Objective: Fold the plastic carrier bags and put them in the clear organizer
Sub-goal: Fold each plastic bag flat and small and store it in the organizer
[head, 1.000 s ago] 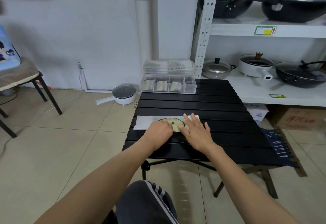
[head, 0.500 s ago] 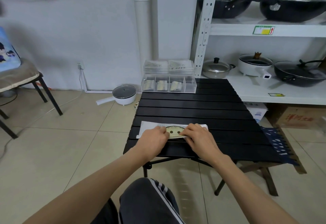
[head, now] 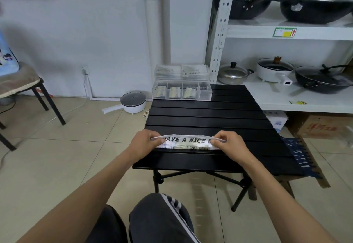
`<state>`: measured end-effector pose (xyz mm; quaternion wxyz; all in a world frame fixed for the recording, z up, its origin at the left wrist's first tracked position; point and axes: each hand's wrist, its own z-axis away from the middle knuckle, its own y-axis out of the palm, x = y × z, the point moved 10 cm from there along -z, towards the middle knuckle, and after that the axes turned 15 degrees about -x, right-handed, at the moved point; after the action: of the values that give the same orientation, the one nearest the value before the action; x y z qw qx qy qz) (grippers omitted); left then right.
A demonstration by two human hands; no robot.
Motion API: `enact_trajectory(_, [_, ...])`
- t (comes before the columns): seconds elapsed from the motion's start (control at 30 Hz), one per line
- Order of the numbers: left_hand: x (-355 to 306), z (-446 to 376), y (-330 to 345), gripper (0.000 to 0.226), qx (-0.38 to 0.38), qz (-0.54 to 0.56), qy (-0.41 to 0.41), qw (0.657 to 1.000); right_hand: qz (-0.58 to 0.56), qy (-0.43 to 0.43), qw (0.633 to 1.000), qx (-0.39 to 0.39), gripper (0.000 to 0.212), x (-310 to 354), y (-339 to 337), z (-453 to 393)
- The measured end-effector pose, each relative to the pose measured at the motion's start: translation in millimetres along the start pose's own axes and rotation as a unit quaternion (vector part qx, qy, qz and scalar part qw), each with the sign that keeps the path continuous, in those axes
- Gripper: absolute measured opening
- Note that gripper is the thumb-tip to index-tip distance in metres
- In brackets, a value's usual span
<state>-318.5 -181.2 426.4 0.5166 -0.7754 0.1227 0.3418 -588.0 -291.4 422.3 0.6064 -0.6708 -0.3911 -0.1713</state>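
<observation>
Near the front edge of the black slatted folding desk (head: 210, 112), a white plastic carrier bag printed with black lettering (head: 186, 141), already narrowed to a long strip, pinched at its left end by the left hand (head: 146, 144) and at its right end by the right hand (head: 230, 143), each grip closed with thumb and fingertips curled round the raised upper edge, the lower edge seemingly touching the slats. Best done, by the look of it, with that lifted edge carried over evenly at both ends, so the fold line runs straight and parallel to the slats rather than skewed. Worth keeping light tension between the two pinches to stop the thin film sagging or trapping air in the middle; then a flat press along the crease from centre outward. Slippery material, likely to spring open unless held down before any change of hold. Well apart at the far edge, a clear plastic organizer with divided compartments (head: 181, 91), three of them seemingly holding folded bags and the rightmost looking free; final width probably best matched to one compartment.
</observation>
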Motion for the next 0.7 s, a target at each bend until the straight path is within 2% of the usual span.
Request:
enact_trajectory(0.13, [0, 3, 4, 0.026, 0.009, -0.034, -0.007, 0.999, 0.026, 0.017, 0.999, -0.023, 0.01, -8, -2, -1])
enact_trajectory(0.23, [2, 5, 0, 0.029, -0.031, -0.084, -0.022, 0.996, 0.07, 0.015, 0.996, -0.05, 0.011, -7, -5, -1])
enact_trajectory(0.4, [4, 7, -9, 0.017, -0.098, -0.139, -0.046, 0.984, 0.087, 0.033, 0.991, -0.1, 0.024, -13, -11, 1])
enact_trajectory(0.7, [1, 13, -4, 0.039, -0.137, -0.17, -0.056, 0.974, 0.165, 0.01, 0.974, -0.157, 0.03, -11, -10, 8])
